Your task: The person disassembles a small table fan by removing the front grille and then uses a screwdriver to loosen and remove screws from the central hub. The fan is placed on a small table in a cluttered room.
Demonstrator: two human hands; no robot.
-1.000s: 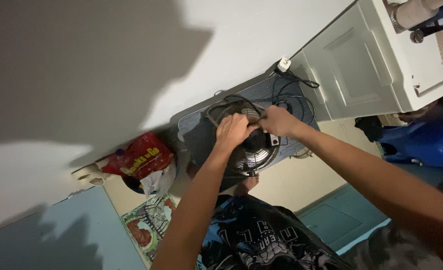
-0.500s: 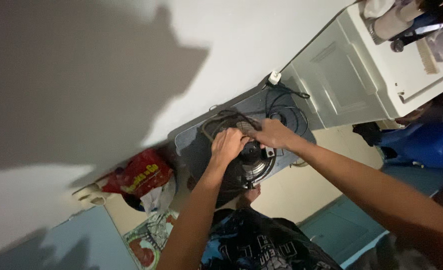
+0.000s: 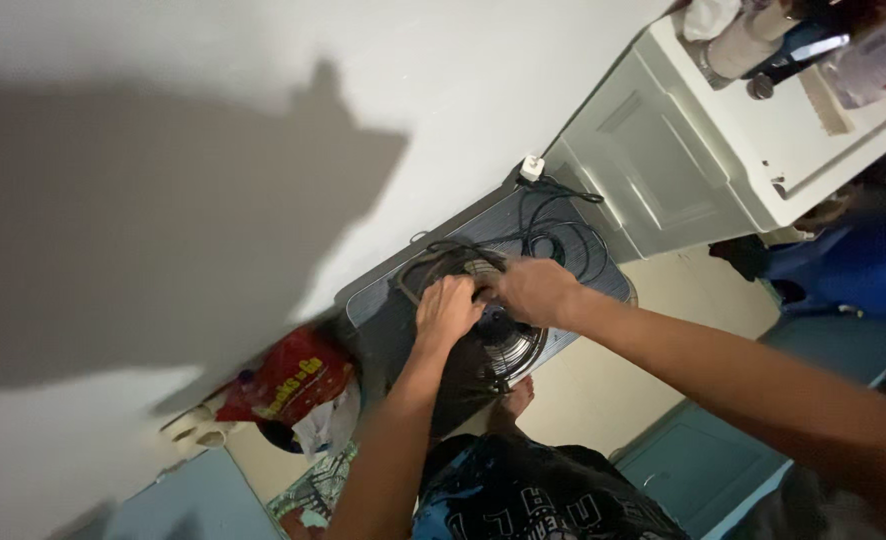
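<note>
Head view: the person's left hand (image 3: 450,308) and right hand (image 3: 533,290) meet, fingers curled on the wire grille of a round black fan (image 3: 493,335). The fan lies on a grey ribbed surface (image 3: 563,225) against a white wall (image 3: 263,100), beside a white cabinet (image 3: 683,160).

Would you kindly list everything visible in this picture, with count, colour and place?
fan grille: one, black wire, on the mat under both hands
mat: one, grey, by the wall
cable: one, black, coiled on the mat
plug adapter: one, white, at the wall
cabinet: one, white, upper right
snack bag: one, red, left of the mat
left hand: on the grille
right hand: on the grille
</note>
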